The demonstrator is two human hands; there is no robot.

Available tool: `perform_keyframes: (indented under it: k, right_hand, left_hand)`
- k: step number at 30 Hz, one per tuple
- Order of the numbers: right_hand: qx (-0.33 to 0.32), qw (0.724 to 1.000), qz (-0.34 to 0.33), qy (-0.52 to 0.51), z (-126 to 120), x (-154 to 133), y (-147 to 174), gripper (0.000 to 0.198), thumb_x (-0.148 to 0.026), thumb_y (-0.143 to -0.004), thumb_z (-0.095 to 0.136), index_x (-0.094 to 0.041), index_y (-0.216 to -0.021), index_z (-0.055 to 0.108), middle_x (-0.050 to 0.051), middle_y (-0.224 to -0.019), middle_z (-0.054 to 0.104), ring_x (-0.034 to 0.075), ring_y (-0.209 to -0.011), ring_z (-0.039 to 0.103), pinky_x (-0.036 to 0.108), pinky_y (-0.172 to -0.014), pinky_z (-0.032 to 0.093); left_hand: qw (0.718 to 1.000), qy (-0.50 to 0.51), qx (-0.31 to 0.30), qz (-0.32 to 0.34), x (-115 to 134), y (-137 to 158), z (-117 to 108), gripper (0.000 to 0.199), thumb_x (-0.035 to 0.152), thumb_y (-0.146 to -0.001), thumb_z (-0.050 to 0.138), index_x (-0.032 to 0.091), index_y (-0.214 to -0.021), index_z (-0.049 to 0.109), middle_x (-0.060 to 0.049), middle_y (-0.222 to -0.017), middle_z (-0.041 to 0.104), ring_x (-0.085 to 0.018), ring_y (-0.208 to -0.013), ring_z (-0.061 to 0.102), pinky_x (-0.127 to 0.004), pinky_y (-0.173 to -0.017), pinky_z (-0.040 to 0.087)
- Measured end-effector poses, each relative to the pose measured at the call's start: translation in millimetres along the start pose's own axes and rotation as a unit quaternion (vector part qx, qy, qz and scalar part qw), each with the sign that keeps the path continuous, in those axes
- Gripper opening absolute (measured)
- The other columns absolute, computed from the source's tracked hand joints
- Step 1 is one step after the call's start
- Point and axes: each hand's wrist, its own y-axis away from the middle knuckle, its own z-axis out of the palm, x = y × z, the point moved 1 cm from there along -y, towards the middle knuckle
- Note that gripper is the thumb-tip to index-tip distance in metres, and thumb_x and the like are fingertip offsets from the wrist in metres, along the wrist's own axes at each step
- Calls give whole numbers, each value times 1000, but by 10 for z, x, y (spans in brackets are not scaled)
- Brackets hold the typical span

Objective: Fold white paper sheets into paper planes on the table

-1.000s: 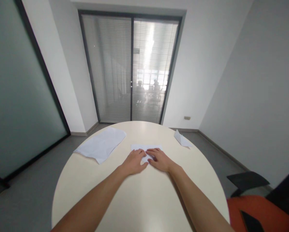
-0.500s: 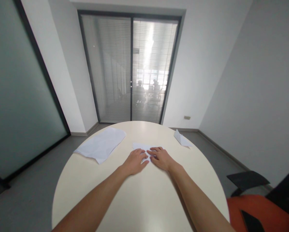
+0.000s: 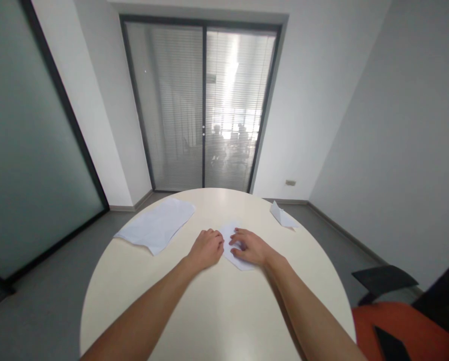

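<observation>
A small folded sheet of white paper (image 3: 229,230) lies on the round white table in front of me, a corner of it pointing toward me. At its left edge is my left hand (image 3: 207,248), its fingers curled together against the paper; their tips are partly hidden. My right hand (image 3: 250,247) rests over the paper's right part, fingers bent but apart, fingertips touching its surface. It covers part of the sheet.
On the round table (image 3: 217,316), a larger, creased white sheet (image 3: 159,225) lies at the left edge. A folded paper shape (image 3: 282,216) stands at the right edge. An orange chair (image 3: 405,326) with black armrests is at lower right. Glass doors (image 3: 204,105) are ahead.
The small paper has turned, and its near corner now shows below my right hand. My left hand has shifted slightly left and its fingers have curled in. The other papers have stayed put.
</observation>
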Motion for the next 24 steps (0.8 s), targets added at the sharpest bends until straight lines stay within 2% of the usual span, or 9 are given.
perform_keyframes:
  k: [4,7,10,12,17,21,24]
  right_hand:
    - [0,1000,13,-10,16,-37,-7,24,-28,-79,67,-24,-101,74,7,-112,72,27,-119,60,40,-103,46]
    - [7,1000,-1,-18,67,-58,-4,36,-25,-77,67,-22,-113,69,9,-120,68,25,-113,62,38,-100,47]
    - [-3,1000,-12,-15,128,-20,7,53,-28,-81,65,-21,-133,59,12,-143,54,28,-135,47,45,-113,35]
    - [-33,999,21,-12,174,40,14,59,-39,-87,61,-19,-143,51,14,-152,43,30,-144,34,50,-118,27]
    - [-81,991,102,8,265,124,12,78,-64,-92,47,-18,-153,35,14,-160,24,34,-149,17,53,-121,16]
    - [-101,983,148,28,285,75,-2,83,-72,-91,39,-20,-156,29,11,-162,16,35,-150,11,52,-121,13]
    - [-108,977,178,47,275,43,0,87,-75,-90,34,-20,-157,26,11,-163,14,36,-150,7,51,-121,11]
  left_hand:
    - [1000,-7,5,-3,9,25,-4,27,33,-93,52,20,-108,70,-10,-122,67,-29,-112,56,-47,-97,43]
    - [1000,-1,-7,26,-48,44,30,33,32,-91,55,21,-121,65,-9,-132,63,-29,-119,55,-46,-103,40]
    - [999,13,-27,36,-136,48,75,40,32,-93,52,22,-132,58,-9,-141,56,-27,-129,50,-50,-112,32]
    - [999,20,-37,27,-185,37,99,40,32,-95,49,23,-134,57,-9,-145,53,-26,-134,47,-52,-114,28]
    - [999,12,-22,27,-198,10,95,32,29,-97,48,23,-122,67,-8,-137,60,-24,-126,53,-44,-108,38]
    - [1000,-12,3,28,-153,27,60,30,30,-97,48,22,-118,68,-9,-127,65,-25,-116,57,-42,-102,43]
    - [999,-22,0,37,-138,46,64,36,38,-97,47,19,-122,65,-11,-130,63,-27,-118,56,-43,-105,41]
